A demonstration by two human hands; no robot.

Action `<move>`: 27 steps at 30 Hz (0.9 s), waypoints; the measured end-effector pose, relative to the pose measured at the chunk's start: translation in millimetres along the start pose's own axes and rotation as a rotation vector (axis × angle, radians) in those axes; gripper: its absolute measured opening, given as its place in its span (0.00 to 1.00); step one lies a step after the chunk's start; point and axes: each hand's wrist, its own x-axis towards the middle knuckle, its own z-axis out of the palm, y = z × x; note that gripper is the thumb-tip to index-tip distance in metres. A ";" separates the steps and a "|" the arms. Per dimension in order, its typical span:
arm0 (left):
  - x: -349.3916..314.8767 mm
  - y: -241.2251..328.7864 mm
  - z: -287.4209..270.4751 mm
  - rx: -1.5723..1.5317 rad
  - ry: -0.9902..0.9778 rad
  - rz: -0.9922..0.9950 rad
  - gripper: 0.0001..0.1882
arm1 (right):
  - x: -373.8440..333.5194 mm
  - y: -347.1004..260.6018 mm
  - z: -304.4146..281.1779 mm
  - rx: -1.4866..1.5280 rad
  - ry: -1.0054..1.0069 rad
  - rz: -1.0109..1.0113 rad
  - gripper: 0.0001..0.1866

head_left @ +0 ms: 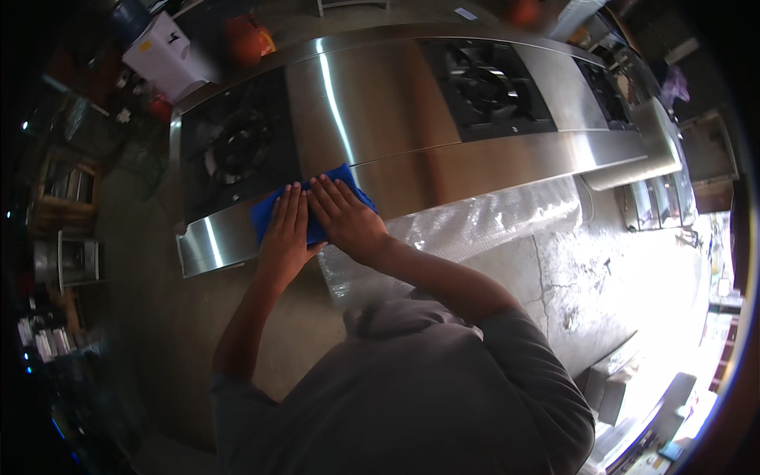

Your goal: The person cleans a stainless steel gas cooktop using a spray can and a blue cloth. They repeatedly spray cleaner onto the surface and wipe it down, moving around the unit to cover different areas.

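A blue cloth [315,229] lies against the front face of a long stainless steel stove counter [380,95], near its left burner [237,146]. My left hand [286,223] rests flat on the cloth, fingers stretched out together. Beside it my right hand [342,215] presses on the same cloth, fingers extended and slightly spread. The two hands nearly touch at the fingertips. Cloth edges show to the left of my left hand and above and beyond my right; the part under my palms is hidden.
A middle burner [484,87] and a right one [606,91] are set into the counter. Bubble wrap [507,218] stretches below its front edge. A white water dispenser [162,55] stands behind, left. Wooden crates [67,190] sit at far left, and glare covers the floor at right.
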 end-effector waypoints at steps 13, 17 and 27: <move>133.0 174.1 40.3 0.060 -0.008 0.093 0.60 | -132.9 164.0 -49.1 0.087 0.058 0.137 0.38; 176.4 235.0 57.6 0.074 0.006 0.111 0.60 | -180.0 222.9 -59.5 0.105 0.090 0.172 0.37; 276.2 380.6 91.0 0.118 0.025 0.120 0.59 | -284.7 361.9 -86.5 0.052 0.224 0.194 0.32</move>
